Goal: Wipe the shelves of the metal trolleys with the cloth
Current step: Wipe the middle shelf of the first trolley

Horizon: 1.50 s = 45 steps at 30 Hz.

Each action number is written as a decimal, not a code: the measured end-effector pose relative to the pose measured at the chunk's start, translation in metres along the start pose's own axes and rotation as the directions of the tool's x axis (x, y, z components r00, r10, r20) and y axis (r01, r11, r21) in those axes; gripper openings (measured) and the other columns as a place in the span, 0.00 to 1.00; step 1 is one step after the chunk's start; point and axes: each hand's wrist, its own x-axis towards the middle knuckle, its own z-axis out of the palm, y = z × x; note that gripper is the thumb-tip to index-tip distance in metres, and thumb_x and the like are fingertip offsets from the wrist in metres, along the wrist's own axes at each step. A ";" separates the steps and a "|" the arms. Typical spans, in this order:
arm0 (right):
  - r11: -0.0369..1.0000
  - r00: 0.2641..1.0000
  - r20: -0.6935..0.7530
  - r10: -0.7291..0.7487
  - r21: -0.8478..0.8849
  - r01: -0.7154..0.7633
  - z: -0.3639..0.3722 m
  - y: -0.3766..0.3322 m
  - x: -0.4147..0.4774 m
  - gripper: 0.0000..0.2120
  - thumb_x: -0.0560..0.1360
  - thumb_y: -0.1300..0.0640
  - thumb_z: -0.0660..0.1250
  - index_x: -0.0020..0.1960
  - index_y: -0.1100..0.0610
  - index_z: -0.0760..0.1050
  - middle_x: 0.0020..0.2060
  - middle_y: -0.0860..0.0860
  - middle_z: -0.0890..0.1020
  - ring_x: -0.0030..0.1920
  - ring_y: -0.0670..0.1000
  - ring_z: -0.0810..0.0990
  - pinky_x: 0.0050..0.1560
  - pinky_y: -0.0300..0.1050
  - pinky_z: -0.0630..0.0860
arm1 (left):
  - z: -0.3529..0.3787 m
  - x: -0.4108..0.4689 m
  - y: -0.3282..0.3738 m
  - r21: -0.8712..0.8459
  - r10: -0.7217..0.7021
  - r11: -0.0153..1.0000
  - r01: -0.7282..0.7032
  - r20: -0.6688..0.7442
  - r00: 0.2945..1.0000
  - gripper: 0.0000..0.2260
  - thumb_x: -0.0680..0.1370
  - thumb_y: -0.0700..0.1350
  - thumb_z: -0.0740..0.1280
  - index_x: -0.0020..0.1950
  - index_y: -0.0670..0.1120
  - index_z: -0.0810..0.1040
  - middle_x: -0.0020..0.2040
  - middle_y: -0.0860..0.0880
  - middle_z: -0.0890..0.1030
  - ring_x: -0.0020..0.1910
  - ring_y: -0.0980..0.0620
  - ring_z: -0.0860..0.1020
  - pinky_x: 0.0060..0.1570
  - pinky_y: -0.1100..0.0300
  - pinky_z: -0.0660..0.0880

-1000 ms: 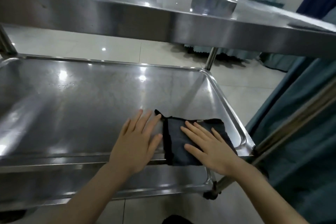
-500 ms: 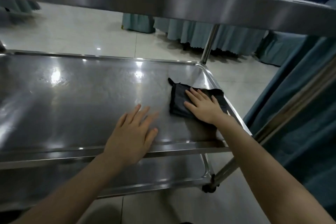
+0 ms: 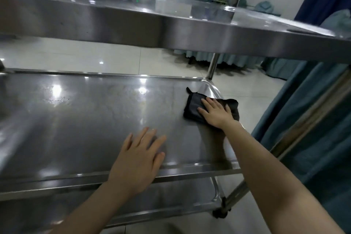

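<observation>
Head view. Your right hand [image 3: 216, 115] lies flat, palm down, fingers spread and extended, pressing on the cloth [image 3: 193, 106]; the grip is open, nothing is clasped, and the cloth is held only by downward pressure. The cloth is dark, folded to a rough rectangle, and rests on the middle shelf [image 3: 91, 116] at its far right corner, just beside the raised rim. Its right part rides up onto that rim, and a small tab sticks out at its far left corner.

Your left hand [image 3: 138, 159] is also open and flat, fingers spread, resting on the bare steel near the front edge of the same shelf, well apart from the cloth; it has hold of nothing. Both forearms are bare.

A few water droplets [image 3: 57, 99] sit on the far left part of the middle shelf, under a bright ceiling-light reflection. The top shelf [image 3: 171, 28] crosses the upper frame above both hands. The bottom shelf [image 3: 171, 199] shows below the front edge. A trolley post [image 3: 212, 66] rises at the far right corner. Teal fabric [image 3: 313, 138] hangs to the right of the trolley, and pale floor tiles [image 3: 114, 57] lie beyond it.
</observation>
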 end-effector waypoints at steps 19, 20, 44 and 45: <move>0.999 0.999 -0.028 -0.037 0.018 0.038 0.016 -0.032 -0.015 0.30 0.79 0.34 0.44 0.79 0.41 0.47 0.79 0.40 0.46 0.78 0.46 0.42 0.75 0.61 0.36 | 0.002 -0.003 0.001 -0.099 -0.087 0.992 0.079 -0.078 0.993 0.30 0.78 0.60 0.41 0.77 0.53 0.59 0.78 0.52 0.59 0.78 0.53 0.52 0.76 0.50 0.50; 0.993 0.993 -0.022 -0.114 0.022 0.115 0.021 -0.059 -0.008 0.30 0.79 0.33 0.44 0.79 0.40 0.48 0.79 0.39 0.46 0.78 0.46 0.42 0.75 0.61 0.36 | 0.004 -0.002 -0.002 -0.124 -0.121 0.986 0.109 -0.087 0.989 0.31 0.77 0.60 0.39 0.78 0.52 0.56 0.79 0.52 0.57 0.78 0.54 0.49 0.76 0.52 0.46; 0.934 0.934 -0.016 -0.356 0.020 0.357 0.039 -0.143 -0.058 0.29 0.79 0.33 0.46 0.78 0.39 0.50 0.78 0.39 0.48 0.78 0.45 0.44 0.73 0.62 0.34 | -0.009 -0.008 -0.003 -0.532 -0.288 0.846 0.044 -0.384 0.877 0.15 0.81 0.43 0.60 0.68 0.43 0.72 0.69 0.45 0.72 0.73 0.47 0.65 0.71 0.48 0.64; 0.923 0.923 -0.027 -0.385 0.015 0.385 0.043 -0.138 -0.071 0.30 0.78 0.32 0.45 0.78 0.38 0.49 0.78 0.38 0.48 0.78 0.45 0.44 0.73 0.61 0.34 | -0.011 -0.010 -0.005 -0.579 -0.309 0.814 0.050 -0.359 0.881 0.15 0.81 0.42 0.62 0.68 0.45 0.72 0.68 0.46 0.72 0.73 0.49 0.64 0.72 0.49 0.63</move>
